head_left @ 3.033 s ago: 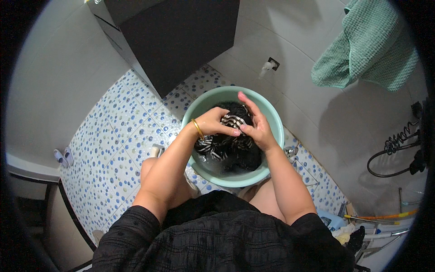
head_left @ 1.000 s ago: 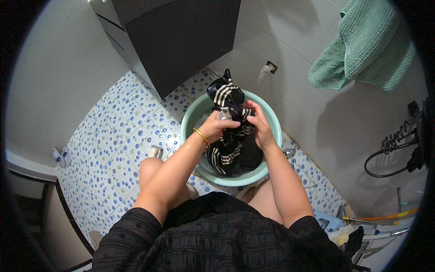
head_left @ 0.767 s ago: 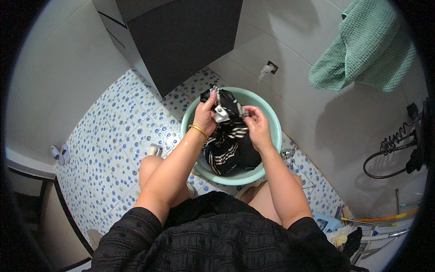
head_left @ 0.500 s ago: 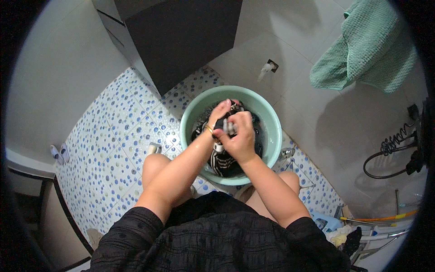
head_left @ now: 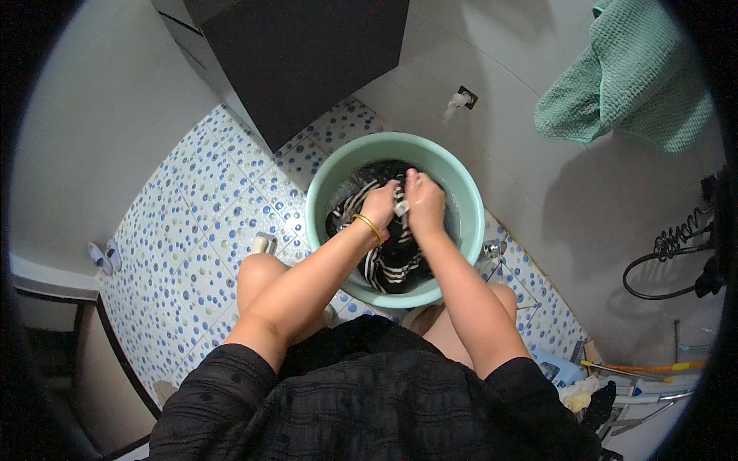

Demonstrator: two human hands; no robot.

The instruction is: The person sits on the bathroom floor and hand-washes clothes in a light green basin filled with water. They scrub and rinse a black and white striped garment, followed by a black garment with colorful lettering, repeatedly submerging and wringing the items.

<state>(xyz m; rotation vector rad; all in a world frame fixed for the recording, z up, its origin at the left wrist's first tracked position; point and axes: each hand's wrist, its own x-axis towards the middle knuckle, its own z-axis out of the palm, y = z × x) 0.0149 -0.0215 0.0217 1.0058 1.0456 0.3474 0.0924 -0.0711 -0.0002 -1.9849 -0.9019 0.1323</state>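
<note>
Hands meet over the middle of the basin: the left hand, a gold bangle on its wrist, and the right hand are both closed into fists on a bunched fold of the black-and-white striped garment, knuckles pressed close together. The rest of the cloth lies soaked in the water below them, toward the near side of the basin.

The pale green basin stands on a floor of white tiles dotted blue and green, between the person's bare knees. Just past its far rim rises a dark cabinet, and beside that a white tiled wall with a small fitting. A green towel hangs on that wall toward the right, and a black coiled hose loops lower down. Small white slippers sit by the left edge of the floor, and a chrome drain shows just beside the basin's right rim.

A second ago the garment was lifted clear above the far rim, held up between the hands; now it has come back down into the water and the hands have drawn together over it.
</note>
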